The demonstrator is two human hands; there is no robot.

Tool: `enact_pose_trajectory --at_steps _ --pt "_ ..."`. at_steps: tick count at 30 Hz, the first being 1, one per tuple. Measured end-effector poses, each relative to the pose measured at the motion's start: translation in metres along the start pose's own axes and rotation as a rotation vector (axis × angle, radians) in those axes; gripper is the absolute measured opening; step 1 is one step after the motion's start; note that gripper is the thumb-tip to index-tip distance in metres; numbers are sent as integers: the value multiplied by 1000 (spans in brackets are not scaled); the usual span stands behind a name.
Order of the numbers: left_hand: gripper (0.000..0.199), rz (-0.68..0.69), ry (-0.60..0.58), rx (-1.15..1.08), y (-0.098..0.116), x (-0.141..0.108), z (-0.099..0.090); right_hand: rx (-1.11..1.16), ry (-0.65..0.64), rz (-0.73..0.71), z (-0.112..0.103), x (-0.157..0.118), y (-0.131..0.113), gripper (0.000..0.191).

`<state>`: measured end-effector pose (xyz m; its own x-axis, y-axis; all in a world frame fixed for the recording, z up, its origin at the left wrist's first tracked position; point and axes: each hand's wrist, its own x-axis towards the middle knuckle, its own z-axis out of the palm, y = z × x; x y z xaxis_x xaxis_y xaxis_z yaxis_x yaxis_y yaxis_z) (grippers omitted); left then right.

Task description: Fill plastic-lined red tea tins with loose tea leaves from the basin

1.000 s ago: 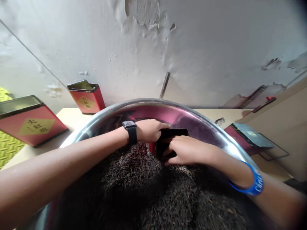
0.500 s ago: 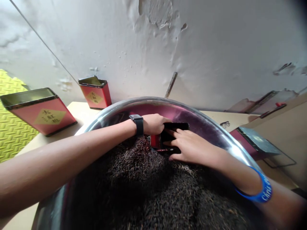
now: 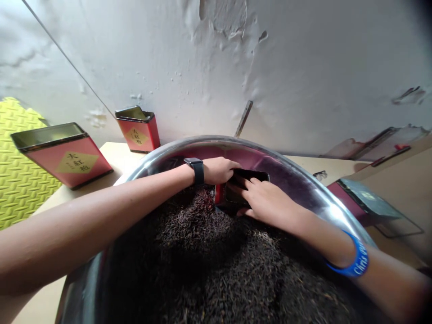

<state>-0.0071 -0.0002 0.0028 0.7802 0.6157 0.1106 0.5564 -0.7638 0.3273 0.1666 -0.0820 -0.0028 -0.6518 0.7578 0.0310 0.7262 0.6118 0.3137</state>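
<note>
A red tea tin point(image 3: 219, 194) with black edges lies tilted at the far side of a large metal basin point(image 3: 140, 161), against dark loose tea leaves point(image 3: 202, 234). My left hand point(image 3: 219, 171), a dark watch on its wrist, is closed on the tin's upper left part; its fingertips are partly hidden. My right hand point(image 3: 266, 198) grips the tin from the right. Its fingers lie across the tin's dark face and its thumb is low, near the leaves. I cannot make out how full the tin is.
Two red tins with yellow diamond labels stand open at the left: a near tin point(image 3: 79, 162) and a far tin point(image 3: 140, 132). Right of the basin are a red box with a grey top point(image 3: 366, 198) and glasses point(image 3: 320, 175). A peeling wall point(image 3: 202, 81) rises behind.
My right hand has shifted slightly left and its fingers have drawn closer together on the tin. The tin's lower edge has sunk lower among the leaves. The view has shifted slightly.
</note>
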Motion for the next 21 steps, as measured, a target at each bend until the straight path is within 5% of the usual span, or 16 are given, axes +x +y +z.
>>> enact_pose_trajectory --at_steps 8,21 --pt "38 25 27 -43 -9 3 1 58 2 -66 1 2 2 53" --pt "39 35 33 -43 -12 3 1 1 8 86 0 2 -5 63"
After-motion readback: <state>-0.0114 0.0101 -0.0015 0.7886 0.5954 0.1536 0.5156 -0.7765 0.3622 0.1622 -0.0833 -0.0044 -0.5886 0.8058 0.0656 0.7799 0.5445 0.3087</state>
